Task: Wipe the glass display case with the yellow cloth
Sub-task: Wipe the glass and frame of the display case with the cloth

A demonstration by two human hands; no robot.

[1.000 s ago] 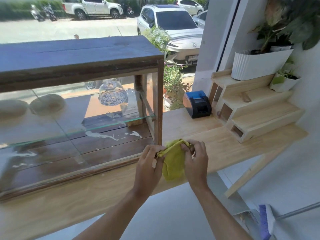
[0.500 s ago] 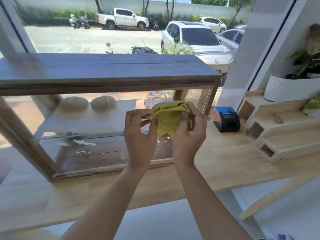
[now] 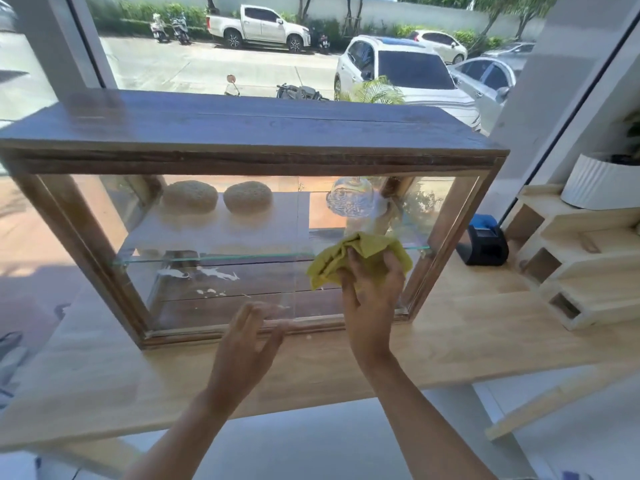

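Hands apart: the right hand (image 3: pixel 372 289) grips the bunched yellow cloth (image 3: pixel 360 258) against the front glass of the display case (image 3: pixel 252 157), toward its right end. The left hand (image 3: pixel 247 341), fingers straight and holding nothing, hovers near the case's lower frame. The case stands on the wooden bench (image 3: pixel 467 327).

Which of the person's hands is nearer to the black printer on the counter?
Right. The right hand holds the yellow cloth against the case's glass, just left of the black printer. The left hand hovers lower, near the case's bottom rail, farther left.
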